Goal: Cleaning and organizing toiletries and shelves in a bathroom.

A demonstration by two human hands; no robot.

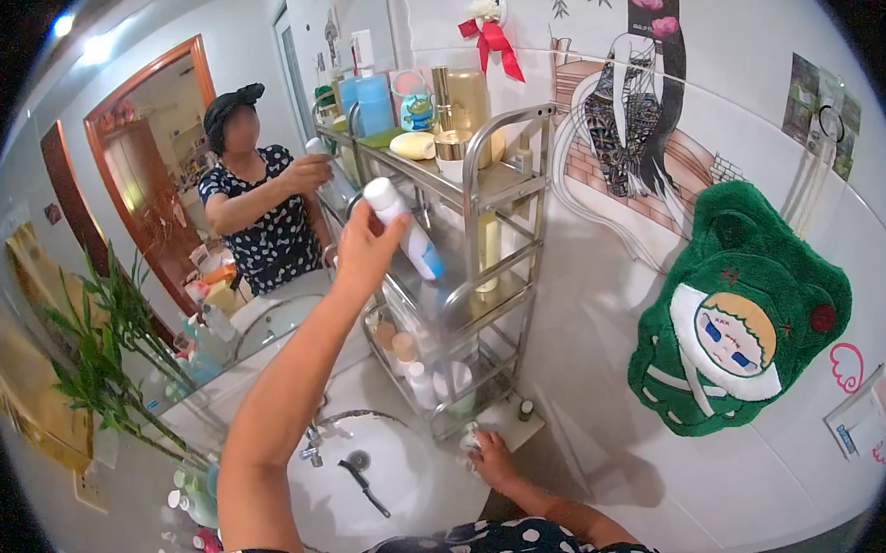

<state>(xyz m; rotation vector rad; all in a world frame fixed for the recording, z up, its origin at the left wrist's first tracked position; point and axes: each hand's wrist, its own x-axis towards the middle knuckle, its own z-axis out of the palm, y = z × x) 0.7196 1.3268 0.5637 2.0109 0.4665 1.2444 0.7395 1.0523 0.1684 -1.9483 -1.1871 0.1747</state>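
My left hand (pixel 369 244) is raised in front of the metal rack, its fingers closed around a white spray can (pixel 409 233) with a white cap and a blue patch near its base. The can tilts, cap up and to the left, over the middle shelf. Down at the counter's right side, my right hand (pixel 491 458) touches a small whitish bottle or jar (pixel 470 437) beside the rack's foot; the fingers partly hide it, and its hold on it is unclear.
The tiered metal rack (pixel 503 197) carries bottles and jars. Below lies a white sink (pixel 402 473) with a dark-handled item (pixel 364 489) in it. A small dark bottle (pixel 525 410) stands at the counter's corner. Left are pump bottles, leafy stems (pixel 107 379) and a mirror; a green towel (pixel 734 314) hangs right.
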